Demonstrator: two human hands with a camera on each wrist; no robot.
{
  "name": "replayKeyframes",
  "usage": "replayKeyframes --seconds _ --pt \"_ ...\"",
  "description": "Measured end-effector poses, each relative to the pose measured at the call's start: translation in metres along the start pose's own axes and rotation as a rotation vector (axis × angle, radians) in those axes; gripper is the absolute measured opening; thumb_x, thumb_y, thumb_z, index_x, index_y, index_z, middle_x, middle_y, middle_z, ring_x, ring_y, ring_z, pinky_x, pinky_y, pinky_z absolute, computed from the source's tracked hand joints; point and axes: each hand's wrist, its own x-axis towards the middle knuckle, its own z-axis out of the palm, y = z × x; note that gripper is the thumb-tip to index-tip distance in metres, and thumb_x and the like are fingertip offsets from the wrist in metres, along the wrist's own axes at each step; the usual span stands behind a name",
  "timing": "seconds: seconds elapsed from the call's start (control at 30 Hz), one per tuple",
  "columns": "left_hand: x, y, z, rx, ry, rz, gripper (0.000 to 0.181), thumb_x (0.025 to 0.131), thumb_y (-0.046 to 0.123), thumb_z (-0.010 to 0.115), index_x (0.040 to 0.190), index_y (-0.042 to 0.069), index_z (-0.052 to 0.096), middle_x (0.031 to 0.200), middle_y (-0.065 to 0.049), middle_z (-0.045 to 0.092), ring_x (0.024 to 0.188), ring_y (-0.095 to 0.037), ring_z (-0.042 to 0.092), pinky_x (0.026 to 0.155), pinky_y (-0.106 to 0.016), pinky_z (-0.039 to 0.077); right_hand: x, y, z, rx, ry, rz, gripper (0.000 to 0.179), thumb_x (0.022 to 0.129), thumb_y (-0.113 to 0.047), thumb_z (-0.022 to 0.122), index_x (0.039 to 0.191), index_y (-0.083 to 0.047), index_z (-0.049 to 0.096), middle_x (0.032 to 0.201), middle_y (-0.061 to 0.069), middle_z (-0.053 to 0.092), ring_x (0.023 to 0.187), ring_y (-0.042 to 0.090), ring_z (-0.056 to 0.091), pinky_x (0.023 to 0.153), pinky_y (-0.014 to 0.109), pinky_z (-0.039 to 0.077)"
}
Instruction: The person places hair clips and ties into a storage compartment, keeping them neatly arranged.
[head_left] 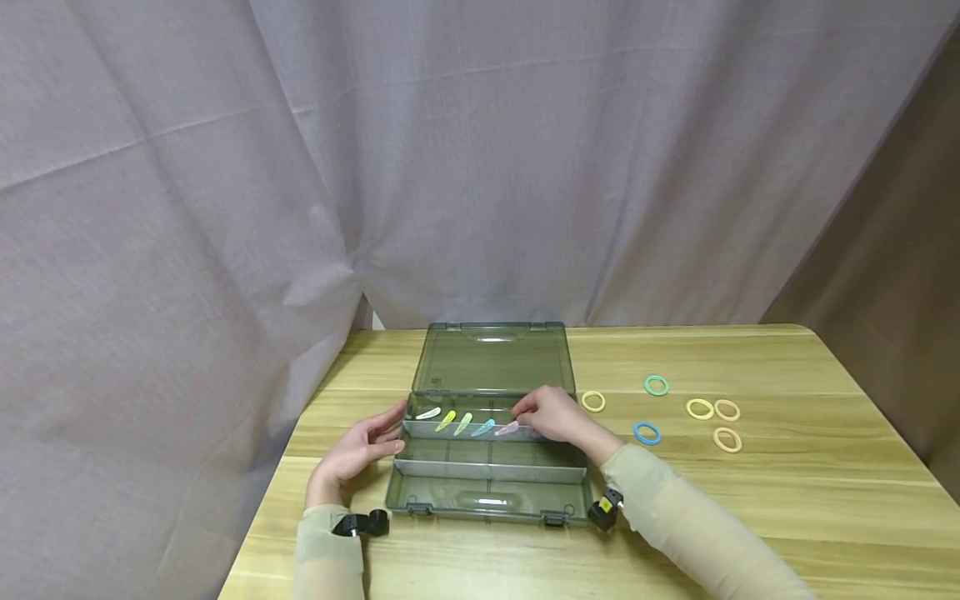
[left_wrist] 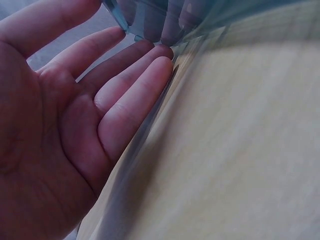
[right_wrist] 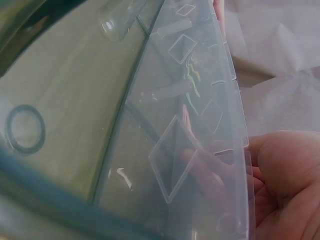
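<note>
An open, see-through grey-green organizer box (head_left: 487,521) lies on the table, its lid (head_left: 495,358) tilted back. Along its rear compartment sit snap hair clips in a row: white (head_left: 428,413), yellow (head_left: 446,421), light green (head_left: 463,424) and blue (head_left: 483,428). At the row's right end my right hand (head_left: 555,414) pinches a pink hair clip (head_left: 507,428) near its upper end. In the right wrist view, those fingertips show blurred through a clear divider (right_wrist: 165,100). My left hand (head_left: 356,450) rests against the box's left side, fingers extended and thumb apart.
Right of the box several rings lie on the wooden table (head_left: 810,500): a green ring (head_left: 656,376), a blue ring (head_left: 647,441), yellow and peach ones, including a yellow ring (head_left: 593,392) near the right hand. Grey curtain (head_left: 525,167) hangs behind the table.
</note>
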Motion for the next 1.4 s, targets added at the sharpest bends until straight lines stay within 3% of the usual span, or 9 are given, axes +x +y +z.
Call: replayKeyframes --seconds 0.27,0.7,1.4 --pt "-0.0003 0.001 -0.0001 0.024 0.004 0.004 0.077 0.102 0.003 0.068 0.164 -0.009 0.024 0.171 -0.03 0.019 0.15 -0.053 0.033 0.115 -0.023 0.042 0.0001 0.0007 -0.0001 0.018 -0.007 0.022 0.017 0.097 -0.006 0.073 0.11 -0.002 0.083 0.092 0.001 0.079 0.064 0.013 0.069 0.062 0.024 0.056" --pt "-0.0007 0.001 -0.0001 0.004 0.005 0.005 0.077 0.102 0.002 0.068 0.164 -0.01 0.024 0.171 -0.03 0.018 0.151 -0.053 0.032 0.114 -0.021 0.042 0.0009 0.0017 -0.0002 -0.016 0.006 0.01 0.016 0.096 -0.006 0.073 0.109 -0.003 0.083 0.091 0.0 0.079 0.066 0.007 0.064 0.068 0.027 0.055" --pt "-0.0003 0.0005 0.0002 0.005 0.004 0.009 0.077 0.102 0.002 0.068 0.164 -0.009 0.024 0.171 -0.03 0.018 0.15 -0.053 0.033 0.114 -0.022 0.043 0.0001 0.0023 0.0007 0.027 -0.025 0.004 0.015 0.099 -0.005 0.069 0.105 -0.003 0.082 0.086 0.0 0.077 0.065 0.012 0.068 0.059 0.022 0.055"
